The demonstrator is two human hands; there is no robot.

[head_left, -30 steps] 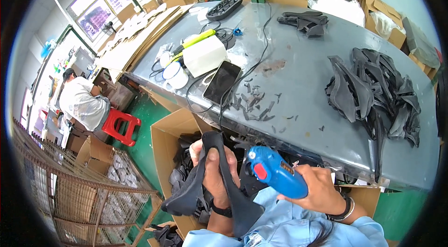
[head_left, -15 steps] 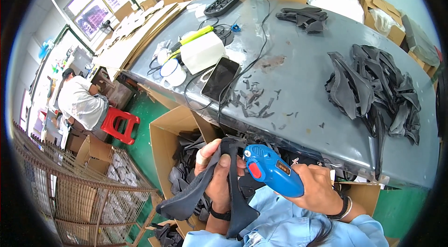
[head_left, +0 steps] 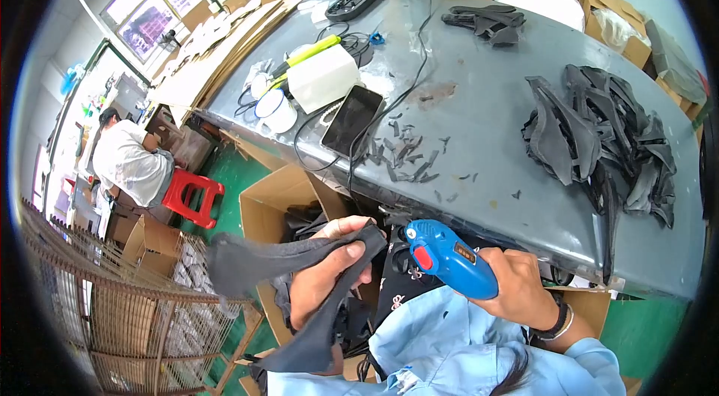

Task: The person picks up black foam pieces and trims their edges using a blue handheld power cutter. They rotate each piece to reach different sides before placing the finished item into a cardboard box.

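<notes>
My left hand is closed around a dark grey, soft-looking padded piece. One long arm of the piece swings out to the left, blurred, and another hangs down toward my lap. In my right hand are blue electric scissors, with a red button and a small display on the body. Their dark cutting end points left at the piece, with a small gap between the two. Fingers of my right hand wrap the rear of the tool.
A cardboard box with dark pieces stands below the grey table. On the table are dark scraps, a phone, a mug, cables and a heap of grey pieces. A person sits far left.
My left hand has turned the grey piece and drawn it left, away from the tool. The electric scissors have shifted slightly right and down, so a gap has opened between them.
</notes>
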